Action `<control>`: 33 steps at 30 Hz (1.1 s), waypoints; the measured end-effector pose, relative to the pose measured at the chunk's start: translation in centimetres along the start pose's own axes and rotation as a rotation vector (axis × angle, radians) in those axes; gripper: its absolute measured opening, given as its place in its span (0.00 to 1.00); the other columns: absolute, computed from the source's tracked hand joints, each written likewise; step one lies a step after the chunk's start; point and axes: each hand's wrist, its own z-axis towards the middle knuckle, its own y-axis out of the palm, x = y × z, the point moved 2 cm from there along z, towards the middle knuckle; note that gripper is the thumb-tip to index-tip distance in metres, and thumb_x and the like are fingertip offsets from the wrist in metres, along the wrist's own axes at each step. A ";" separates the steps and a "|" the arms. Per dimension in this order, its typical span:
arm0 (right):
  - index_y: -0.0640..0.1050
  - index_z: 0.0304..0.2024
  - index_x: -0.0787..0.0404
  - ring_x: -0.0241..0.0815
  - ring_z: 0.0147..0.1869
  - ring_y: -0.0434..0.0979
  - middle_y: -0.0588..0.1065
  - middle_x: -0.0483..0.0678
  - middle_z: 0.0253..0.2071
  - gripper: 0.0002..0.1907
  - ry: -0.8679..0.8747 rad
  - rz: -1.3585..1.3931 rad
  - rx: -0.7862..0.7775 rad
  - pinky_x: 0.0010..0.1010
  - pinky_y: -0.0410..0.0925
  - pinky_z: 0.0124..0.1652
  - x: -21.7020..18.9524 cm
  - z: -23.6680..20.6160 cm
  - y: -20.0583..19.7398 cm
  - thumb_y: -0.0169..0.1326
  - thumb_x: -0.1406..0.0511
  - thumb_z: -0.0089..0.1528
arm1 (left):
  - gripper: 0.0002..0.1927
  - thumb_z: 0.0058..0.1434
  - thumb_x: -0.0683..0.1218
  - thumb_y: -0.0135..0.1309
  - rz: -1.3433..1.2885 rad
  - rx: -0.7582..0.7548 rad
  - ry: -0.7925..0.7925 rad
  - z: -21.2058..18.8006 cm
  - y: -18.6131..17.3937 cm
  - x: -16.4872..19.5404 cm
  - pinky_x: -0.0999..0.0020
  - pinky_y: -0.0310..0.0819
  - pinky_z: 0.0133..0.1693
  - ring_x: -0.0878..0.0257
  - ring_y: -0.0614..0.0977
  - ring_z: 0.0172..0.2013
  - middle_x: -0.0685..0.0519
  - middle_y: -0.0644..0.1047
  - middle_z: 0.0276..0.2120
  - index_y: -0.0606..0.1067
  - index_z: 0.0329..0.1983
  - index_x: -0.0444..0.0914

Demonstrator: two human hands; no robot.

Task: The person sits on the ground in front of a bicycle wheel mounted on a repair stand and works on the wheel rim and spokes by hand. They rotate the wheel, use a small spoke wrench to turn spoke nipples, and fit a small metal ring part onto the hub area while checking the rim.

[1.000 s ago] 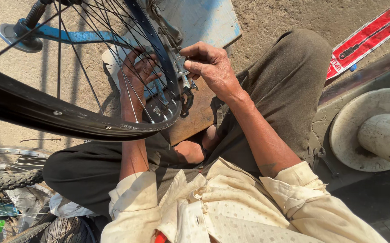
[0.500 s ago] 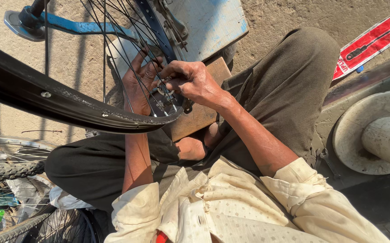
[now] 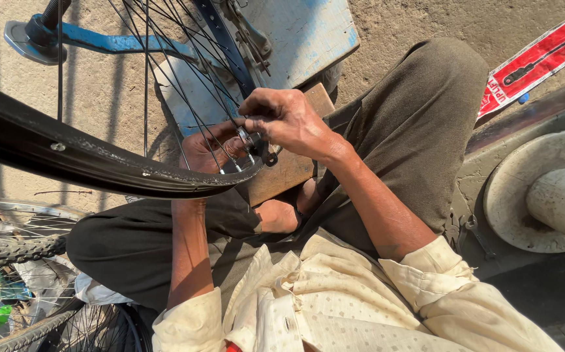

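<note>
Fingers point(image 3: 256, 124) of both hands pinch the wheel hub point(image 3: 248, 140) behind the black rim point(image 3: 100, 160).

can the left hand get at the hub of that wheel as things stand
Probably yes. The left hand is already through the spokes beside the hub, where the right hand pinches the axle end. Only the black rim crosses its forearm, not blocking it.

Blue board point(image 3: 302, 32) on sandy ground point(image 3: 400, 26); red packet point(image 3: 537, 58) upper right; spare tyred wheel point(image 3: 15, 251) lower left; white disc point(image 3: 524, 195) right.
</note>
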 end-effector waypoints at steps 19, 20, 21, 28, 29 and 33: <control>0.72 0.59 0.68 0.31 0.25 0.75 0.78 0.48 0.34 0.22 0.345 0.652 0.213 0.22 0.67 0.19 4.0 -2.3 5.3 0.51 0.61 0.67 | 0.16 0.64 0.54 0.62 0.216 0.206 -0.023 1.8 1.2 0.2 0.73 0.68 0.23 0.70 0.76 0.21 0.55 0.79 0.26 0.80 0.42 0.35; 0.73 0.58 0.69 0.30 0.22 0.71 0.78 0.48 0.33 0.21 0.383 0.700 0.239 0.20 0.63 0.17 4.1 -2.2 5.4 0.52 0.61 0.66 | 0.16 0.65 0.52 0.63 0.106 0.152 -0.016 1.7 1.0 0.2 0.74 0.68 0.23 0.70 0.75 0.22 0.53 0.79 0.27 0.81 0.44 0.33; 0.73 0.57 0.70 0.30 0.20 0.67 0.77 0.47 0.31 0.21 0.423 0.751 0.262 0.19 0.60 0.15 4.2 -2.1 5.4 0.53 0.62 0.66 | 0.16 0.66 0.50 0.63 -0.001 0.099 -0.012 1.4 0.7 0.4 0.75 0.67 0.24 0.70 0.75 0.22 0.52 0.79 0.28 0.81 0.46 0.32; 0.68 0.61 0.73 0.37 0.31 0.76 0.77 0.54 0.45 0.24 0.329 1.020 0.153 0.25 0.69 0.26 2.3 -4.8 5.4 0.54 0.66 0.66 | 0.20 0.61 0.41 0.63 -0.559 -0.226 0.042 -0.4 0.1 0.1 0.75 0.81 0.36 0.66 0.86 0.39 0.45 0.82 0.48 0.77 0.55 0.31; 0.66 0.62 0.72 0.38 0.33 0.77 0.76 0.54 0.45 0.26 0.338 1.021 0.148 0.28 0.71 0.28 2.1 -5.1 5.3 0.53 0.66 0.64 | 0.19 0.61 0.40 0.65 -0.610 -0.259 0.067 -0.4 0.2 0.1 0.77 0.79 0.34 0.68 0.84 0.36 0.45 0.82 0.47 0.77 0.54 0.31; 0.61 0.68 0.70 0.39 0.44 0.77 0.73 0.52 0.53 0.35 0.303 0.979 0.086 0.29 0.74 0.39 2.1 -4.8 4.7 0.52 0.69 0.58 | 0.16 0.62 0.42 0.67 -0.405 -0.233 0.075 0.3 0.3 0.9 0.77 0.80 0.34 0.68 0.85 0.34 0.46 0.84 0.40 0.79 0.49 0.30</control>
